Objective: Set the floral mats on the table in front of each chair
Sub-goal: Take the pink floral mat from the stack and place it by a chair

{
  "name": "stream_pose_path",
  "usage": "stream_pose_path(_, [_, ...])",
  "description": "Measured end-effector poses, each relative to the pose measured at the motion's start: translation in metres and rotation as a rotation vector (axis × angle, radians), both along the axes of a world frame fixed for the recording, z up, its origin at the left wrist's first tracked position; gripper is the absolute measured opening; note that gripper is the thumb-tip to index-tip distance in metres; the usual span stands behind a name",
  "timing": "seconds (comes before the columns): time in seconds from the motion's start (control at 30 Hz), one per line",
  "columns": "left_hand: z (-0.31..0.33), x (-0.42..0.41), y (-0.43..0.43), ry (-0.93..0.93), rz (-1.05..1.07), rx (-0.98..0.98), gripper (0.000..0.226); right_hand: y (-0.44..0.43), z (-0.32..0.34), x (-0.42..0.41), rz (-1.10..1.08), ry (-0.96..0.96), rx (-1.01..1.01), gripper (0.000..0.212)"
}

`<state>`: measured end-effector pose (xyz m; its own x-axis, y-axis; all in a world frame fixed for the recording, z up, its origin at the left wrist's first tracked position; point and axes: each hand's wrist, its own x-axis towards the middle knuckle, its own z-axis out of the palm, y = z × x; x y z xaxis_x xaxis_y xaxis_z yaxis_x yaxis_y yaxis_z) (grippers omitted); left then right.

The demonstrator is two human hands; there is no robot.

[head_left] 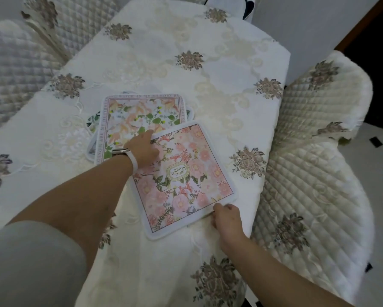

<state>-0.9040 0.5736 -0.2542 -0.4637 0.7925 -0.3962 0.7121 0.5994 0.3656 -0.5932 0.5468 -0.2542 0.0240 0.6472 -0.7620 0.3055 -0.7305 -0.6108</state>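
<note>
A pink floral mat point(186, 173) with a gold oval label lies tilted on the table point(230, 63), near its right edge. My left hand point(145, 147) grips the mat's upper left corner. My right hand point(227, 218) pinches its lower right edge. Behind it rests a stack of other floral mats point(139, 111); the top one shows peach and green flowers with a lettered border. The edges of lower mats stick out on the left side of the stack.
The table wears a white embroidered cloth with grey-brown flower patches. A quilted cream chair point(314, 173) stands at the right, level with the pink mat. Another quilted chair point(11, 69) stands at the left. A further chair back point(226, 3) shows at the far end.
</note>
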Motion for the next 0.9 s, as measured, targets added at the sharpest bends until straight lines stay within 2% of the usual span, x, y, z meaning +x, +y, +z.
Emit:
stream_pose_path(0.07, [0.0,-0.002,0.008,0.027,-0.005,0.008,0.066,0.004,-0.002,0.002,-0.008,0.028,0.014,0.012])
stream_pose_path(0.17, [0.001,-0.003,0.016,0.06,0.003,0.013,0.058,0.008,-0.002,0.001,0.007,0.029,0.044,0.004])
stream_pose_path(0.3, [-0.004,0.005,0.004,0.108,-0.031,0.045,0.046,0.007,-0.004,-0.002,0.061,-0.029,0.087,0.021])
stream_pose_path(0.43, [-0.008,0.007,-0.007,0.134,0.008,0.051,0.056,0.0,-0.008,-0.008,0.112,-0.048,0.066,0.024])
stream_pose_path(0.57, [-0.006,0.006,-0.012,0.035,0.082,0.04,0.049,-0.006,-0.008,-0.009,0.147,-0.093,0.054,0.026])
stream_pose_path(0.67, [-0.002,0.011,-0.024,-0.178,0.163,0.1,0.027,-0.006,-0.008,-0.001,0.138,-0.1,0.063,0.023])
stream_pose_path(0.73, [-0.001,0.015,-0.035,-0.189,0.168,0.119,0.019,-0.004,-0.007,0.004,0.118,-0.103,0.076,0.021])
stream_pose_path(0.8, [0.001,0.019,-0.047,-0.208,0.167,0.083,0.019,-0.001,-0.005,0.008,0.093,-0.099,0.085,0.021])
stream_pose_path(0.9, [-0.001,0.025,-0.072,-0.358,0.198,-0.015,0.013,-0.002,-0.001,0.015,0.082,-0.072,0.105,0.022])
